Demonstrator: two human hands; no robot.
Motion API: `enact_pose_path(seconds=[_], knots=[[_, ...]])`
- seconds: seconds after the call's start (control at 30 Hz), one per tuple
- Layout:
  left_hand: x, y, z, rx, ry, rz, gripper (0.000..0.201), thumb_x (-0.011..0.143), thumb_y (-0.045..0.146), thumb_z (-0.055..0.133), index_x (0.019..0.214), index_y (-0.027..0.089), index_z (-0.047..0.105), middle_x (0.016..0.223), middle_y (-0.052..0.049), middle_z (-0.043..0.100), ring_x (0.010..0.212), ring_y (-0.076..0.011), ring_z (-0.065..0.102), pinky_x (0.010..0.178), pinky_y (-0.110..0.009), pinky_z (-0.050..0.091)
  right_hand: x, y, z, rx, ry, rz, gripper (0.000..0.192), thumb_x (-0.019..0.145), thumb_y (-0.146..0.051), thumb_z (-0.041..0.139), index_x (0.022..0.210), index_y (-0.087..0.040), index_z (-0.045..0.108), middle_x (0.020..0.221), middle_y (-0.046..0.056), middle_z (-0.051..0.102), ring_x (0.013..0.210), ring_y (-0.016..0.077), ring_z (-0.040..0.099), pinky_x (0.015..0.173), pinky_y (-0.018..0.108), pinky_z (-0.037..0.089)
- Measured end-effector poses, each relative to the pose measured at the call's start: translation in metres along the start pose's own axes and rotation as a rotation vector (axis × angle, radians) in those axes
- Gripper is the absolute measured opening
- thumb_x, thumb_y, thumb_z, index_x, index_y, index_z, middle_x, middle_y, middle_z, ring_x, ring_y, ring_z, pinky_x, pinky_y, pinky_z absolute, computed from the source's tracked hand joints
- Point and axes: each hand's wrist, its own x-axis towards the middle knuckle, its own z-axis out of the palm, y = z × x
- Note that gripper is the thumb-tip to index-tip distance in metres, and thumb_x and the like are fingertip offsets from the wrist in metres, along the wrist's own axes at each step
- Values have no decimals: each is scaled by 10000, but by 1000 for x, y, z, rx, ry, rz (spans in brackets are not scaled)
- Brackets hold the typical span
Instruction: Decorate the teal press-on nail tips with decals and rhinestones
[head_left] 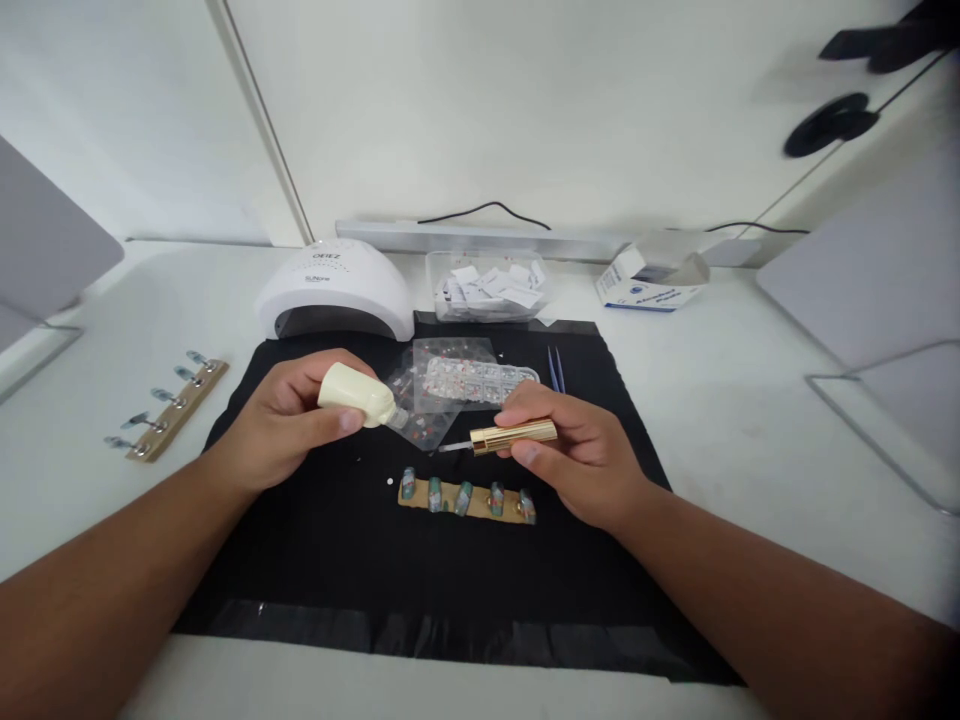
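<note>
A strip of painted nail tips lies nearest on the black mat. Just above it, the right hand pinches a gold brush cap; the left hand grips a cream bottle, tilted sideways. Behind sit a gem tray and lamp.

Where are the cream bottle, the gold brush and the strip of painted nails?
cream bottle (pixel 354 392), head view, middle of its body.
gold brush (pixel 517 435), head view, middle of its handle.
strip of painted nails (pixel 466 498), head view, its middle nail.
</note>
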Motion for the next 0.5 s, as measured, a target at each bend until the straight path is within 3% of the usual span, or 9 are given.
enact_pose_path(seconds=[0.13, 0.3, 0.5], knots=[[0, -1, 3, 11, -10, 34, 171, 803, 338, 755, 901, 205, 713, 800, -14, 687, 669, -129, 571, 590, -243, 439, 1, -3, 2, -29, 35, 7, 144, 845, -195, 663, 978, -243, 684, 869, 22, 673, 778, 156, 637, 704, 309, 498], [-3, -2, 6, 73, 59, 53, 178, 810, 374, 747, 918, 236, 718, 815, -25, 690, 667, -148, 589, 589, -262, 459, 2, -2, 4, -82, 23, 25, 132, 817, -201, 674, 945, -231, 688, 853, 24, 681, 779, 161, 643, 729, 319, 509], [-5, -1, 8, -26, 52, 75, 193, 796, 355, 759, 947, 239, 724, 777, -27, 672, 655, -140, 566, 566, -248, 446, 1, 1, 6, -35, 79, 77, 146, 818, -208, 672, 959, -240, 685, 894, 24, 697, 800, 160, 655, 726, 313, 519]])
